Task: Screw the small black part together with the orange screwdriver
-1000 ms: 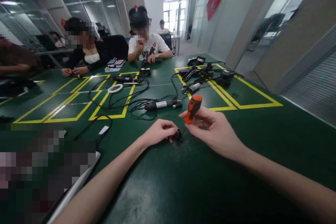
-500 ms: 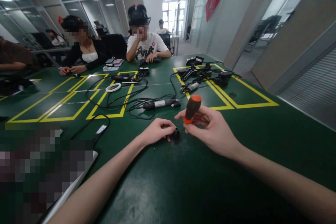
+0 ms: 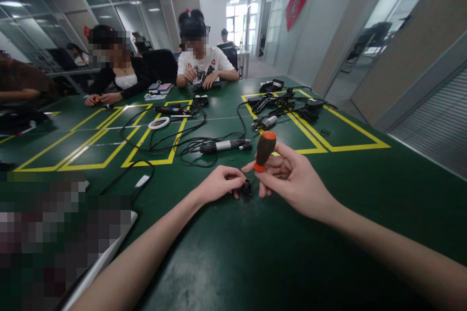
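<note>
My right hand [image 3: 292, 182] is closed round a stubby screwdriver [image 3: 264, 149] with an orange and black handle, held nearly upright with its tip down over a small black round part [image 3: 245, 191] on the green table [image 3: 255, 252]. My left hand [image 3: 221, 183] is curled beside that part, its fingertips pinching it and holding it against the table. The screwdriver's shaft is hidden behind my fingers.
Beyond my hands lie a black-and-silver electric tool [image 3: 226, 146], tangled black cables [image 3: 175, 141], a white ring [image 3: 159, 122] and more tools [image 3: 284, 102] inside yellow taped squares. Two people sit across the table at the far side. A blurred object lies at the near left.
The screwdriver has tipped slightly more upright and shifted a little left over the black part. My left hand has stayed on the part.
</note>
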Tool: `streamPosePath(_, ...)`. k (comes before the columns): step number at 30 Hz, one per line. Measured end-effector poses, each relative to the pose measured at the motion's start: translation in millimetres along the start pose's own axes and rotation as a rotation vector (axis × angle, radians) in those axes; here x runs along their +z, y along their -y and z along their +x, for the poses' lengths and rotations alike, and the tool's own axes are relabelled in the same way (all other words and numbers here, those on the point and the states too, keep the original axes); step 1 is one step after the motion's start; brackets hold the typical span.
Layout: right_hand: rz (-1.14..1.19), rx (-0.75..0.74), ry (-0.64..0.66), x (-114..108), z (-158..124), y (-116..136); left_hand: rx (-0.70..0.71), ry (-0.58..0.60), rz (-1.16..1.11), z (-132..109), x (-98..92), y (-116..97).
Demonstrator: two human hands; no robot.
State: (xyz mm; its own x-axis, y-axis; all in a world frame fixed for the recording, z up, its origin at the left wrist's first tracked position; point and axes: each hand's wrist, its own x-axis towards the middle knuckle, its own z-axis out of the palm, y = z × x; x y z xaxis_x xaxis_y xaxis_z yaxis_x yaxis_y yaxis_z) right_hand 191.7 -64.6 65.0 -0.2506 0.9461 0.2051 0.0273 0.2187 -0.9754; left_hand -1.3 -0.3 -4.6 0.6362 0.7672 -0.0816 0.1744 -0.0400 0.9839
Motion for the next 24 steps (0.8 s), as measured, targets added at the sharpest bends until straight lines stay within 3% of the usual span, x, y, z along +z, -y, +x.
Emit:
streamPosePath(12, -0.237, -0.126, -0.095, -3.4, 0.7, -0.4, -0.039, -0.020, 0.031, -1.0, 0.0, -1.0)
streamPosePath(24, -0.184, -0.104, -0.081, -2.2, -1.7, 1.4, -0.029, -0.015, -0.017, -0.3, 2.2, -0.5)
